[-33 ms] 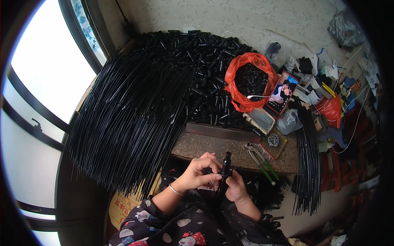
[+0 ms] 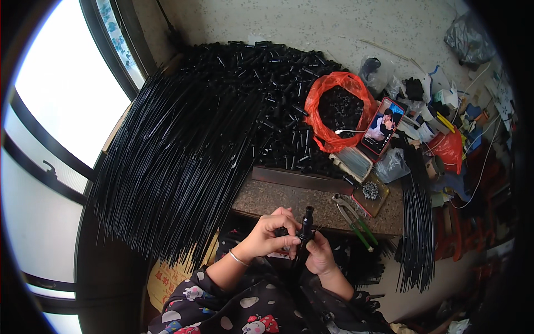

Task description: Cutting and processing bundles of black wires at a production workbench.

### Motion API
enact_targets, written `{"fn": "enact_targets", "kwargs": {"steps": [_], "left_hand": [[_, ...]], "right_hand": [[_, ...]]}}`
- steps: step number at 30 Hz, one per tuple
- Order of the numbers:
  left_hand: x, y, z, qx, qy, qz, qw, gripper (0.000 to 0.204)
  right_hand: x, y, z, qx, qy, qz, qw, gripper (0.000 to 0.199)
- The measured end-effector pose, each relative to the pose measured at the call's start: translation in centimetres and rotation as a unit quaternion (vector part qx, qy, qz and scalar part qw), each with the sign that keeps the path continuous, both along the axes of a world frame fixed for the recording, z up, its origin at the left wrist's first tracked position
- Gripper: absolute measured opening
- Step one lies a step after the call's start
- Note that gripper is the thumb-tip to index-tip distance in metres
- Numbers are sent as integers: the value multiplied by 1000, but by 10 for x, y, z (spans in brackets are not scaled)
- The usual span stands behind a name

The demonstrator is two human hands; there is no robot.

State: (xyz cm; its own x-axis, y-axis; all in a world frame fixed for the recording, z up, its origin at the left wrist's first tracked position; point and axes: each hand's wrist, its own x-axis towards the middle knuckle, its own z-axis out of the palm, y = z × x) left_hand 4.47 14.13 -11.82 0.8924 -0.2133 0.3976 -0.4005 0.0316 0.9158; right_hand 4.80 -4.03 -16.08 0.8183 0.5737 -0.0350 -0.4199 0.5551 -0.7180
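Observation:
In front of my body I hold a black stepped tube-shaped plastic part (image 2: 307, 219) upright, its narrow open end on top. My left hand (image 2: 272, 232), with a bangle at its wrist, is closed with thumb and fingertips at the part's lower collar. My right hand (image 2: 321, 256) is closed round the lower end, its thumb just under the collar. Dark fabric behind makes the piece below the collar hard to make out. Nearest to the hands is the speckled worktop edge (image 2: 261, 207), with green-handled pincers (image 2: 356, 225) lying on it to the right.
Long thin black rods (image 2: 172, 167) cover the left side. Behind lies a heap of black tubular parts (image 2: 278, 72). A red plastic bag (image 2: 314, 119) holds small dark pieces, beside a propped phone (image 2: 382, 127). Small metal pieces (image 2: 370, 190) sit in a tray; more rods (image 2: 417, 222) hang at right.

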Motion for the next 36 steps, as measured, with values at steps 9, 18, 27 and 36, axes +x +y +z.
{"fn": "enact_targets", "kwargs": {"steps": [9,18,27,36], "left_hand": [[0,1,5,-1,38,-20,999,10],[1,-3,-11,-151,58,-67,984,8],[1,-18,-6,-246,79,-214,942,15],[-3,-27,-8,-339,88,-297,888,21]], "right_hand": [[1,1,-1,1,-23,15,1000,29],[-4,0,4,40,-49,65,996,26],[-5,-11,3,88,-96,174,976,19],[-12,-14,-15,90,-86,233,965,19]]}}
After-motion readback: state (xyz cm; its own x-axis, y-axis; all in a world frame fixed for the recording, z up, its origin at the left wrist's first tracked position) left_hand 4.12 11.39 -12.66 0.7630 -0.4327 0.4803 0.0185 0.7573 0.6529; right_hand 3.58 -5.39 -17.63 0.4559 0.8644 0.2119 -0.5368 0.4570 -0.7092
